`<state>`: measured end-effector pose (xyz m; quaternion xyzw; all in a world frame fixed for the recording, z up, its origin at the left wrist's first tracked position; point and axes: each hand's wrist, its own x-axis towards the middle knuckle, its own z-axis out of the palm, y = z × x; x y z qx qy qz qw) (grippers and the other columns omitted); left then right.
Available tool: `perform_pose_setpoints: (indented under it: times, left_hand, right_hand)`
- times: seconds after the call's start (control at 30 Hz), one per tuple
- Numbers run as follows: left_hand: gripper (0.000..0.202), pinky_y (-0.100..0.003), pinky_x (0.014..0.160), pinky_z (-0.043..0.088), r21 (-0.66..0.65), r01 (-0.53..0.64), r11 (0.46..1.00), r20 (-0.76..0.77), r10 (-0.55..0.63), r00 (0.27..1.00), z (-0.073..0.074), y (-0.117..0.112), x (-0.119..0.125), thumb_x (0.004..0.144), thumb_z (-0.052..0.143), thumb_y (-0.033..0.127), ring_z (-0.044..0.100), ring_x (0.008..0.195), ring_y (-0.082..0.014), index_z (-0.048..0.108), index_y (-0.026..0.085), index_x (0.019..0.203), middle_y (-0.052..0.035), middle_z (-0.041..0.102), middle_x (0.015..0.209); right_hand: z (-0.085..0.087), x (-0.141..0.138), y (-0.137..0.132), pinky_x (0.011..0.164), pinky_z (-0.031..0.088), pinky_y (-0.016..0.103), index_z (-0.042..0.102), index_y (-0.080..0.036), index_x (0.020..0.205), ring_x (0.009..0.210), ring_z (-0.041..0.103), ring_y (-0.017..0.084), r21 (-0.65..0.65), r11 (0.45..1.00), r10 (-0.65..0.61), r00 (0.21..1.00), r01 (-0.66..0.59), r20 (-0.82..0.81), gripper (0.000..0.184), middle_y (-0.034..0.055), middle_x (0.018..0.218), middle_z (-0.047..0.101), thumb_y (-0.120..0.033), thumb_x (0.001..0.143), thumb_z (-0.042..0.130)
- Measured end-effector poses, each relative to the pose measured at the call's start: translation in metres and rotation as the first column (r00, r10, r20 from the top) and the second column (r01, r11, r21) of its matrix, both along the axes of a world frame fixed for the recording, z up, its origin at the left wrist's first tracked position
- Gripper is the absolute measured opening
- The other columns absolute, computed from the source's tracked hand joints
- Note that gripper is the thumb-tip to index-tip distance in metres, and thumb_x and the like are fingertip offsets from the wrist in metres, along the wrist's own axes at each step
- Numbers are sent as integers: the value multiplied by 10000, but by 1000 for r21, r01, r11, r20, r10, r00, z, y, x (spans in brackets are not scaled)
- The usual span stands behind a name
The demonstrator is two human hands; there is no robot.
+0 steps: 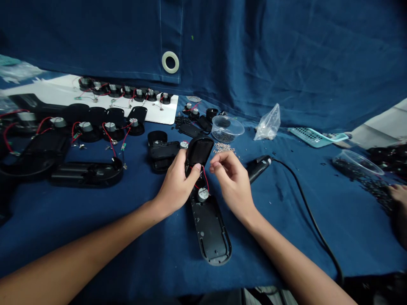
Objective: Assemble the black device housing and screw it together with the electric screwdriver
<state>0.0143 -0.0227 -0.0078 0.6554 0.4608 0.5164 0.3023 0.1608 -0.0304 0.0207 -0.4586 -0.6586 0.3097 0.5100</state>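
Note:
My left hand [178,182] is wrapped round a black plastic casing [201,149], tilted up, with the thumb pressed on its lower inside. Red wires [207,180] run from there down to a small round silver motor [202,194]. That motor sits at the top end of a long black casing half [214,233] lying on the cloth, inner side up. Just right of the wires is my right hand [233,178], its fingers curled with thumb and forefinger close together. Whatever may be between those fingertips is too small to make out.
Black casings with wired motors [85,127] line the left side; more stand on a white board [159,111]. Behind my hands are a clear tub [227,129], small screws [224,147] and a plastic bag [269,123]. A corded black tool [259,167] lies right. Another person's hand [399,194] is far right.

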Motion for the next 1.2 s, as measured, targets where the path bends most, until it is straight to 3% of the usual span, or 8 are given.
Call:
perform_pose_setpoints:
  times: [0.23,0.47,0.73,1.0,1.2]
  left_hand:
    - [149,-306,799,440,-17,20,1000,33,-19,999,-1,0,-1,916,480,254,542,893,-180,467,184,1047,-33,552,949]
    - [296,-336,990,406,59,106,993,124,-112,986,-2,-1,-2,976,357,294,525,1107,-201,485,170,1212,-85,565,1180]
    - [421,-325,1111,329,126,194,973,87,-205,975,6,1,-4,1002,331,336,457,1293,-203,488,168,1354,-86,522,1371]
    - [444,-348,1110,348,79,210,974,119,-219,968,2,1,-3,1012,300,383,457,1301,-202,474,200,1378,-76,529,1370]
    - [429,-328,1120,328,115,197,974,108,-209,972,-1,1,-1,1013,308,370,439,1310,-192,470,214,1379,-72,499,1394]
  right_hand:
    - [-2,1,2,742,462,262,541,-214,890,804,541,131,51,998,-42,997,39,64,27,10,882,557,-223,865,550]
    - [0,-3,-1,654,443,261,552,-202,796,704,534,135,-63,998,5,985,5,170,186,9,768,577,-347,907,517]
    - [-1,-1,1,621,398,260,532,-212,754,663,497,136,-40,999,39,969,-30,246,223,0,718,548,-347,926,490]
    - [-6,-5,5,620,429,252,524,-207,713,625,495,120,-195,972,134,991,-135,-16,246,-26,654,526,-377,889,548]
    - [-9,-8,5,629,442,238,515,-200,684,619,495,104,-220,961,133,978,-167,-160,236,-40,643,520,-340,863,578]
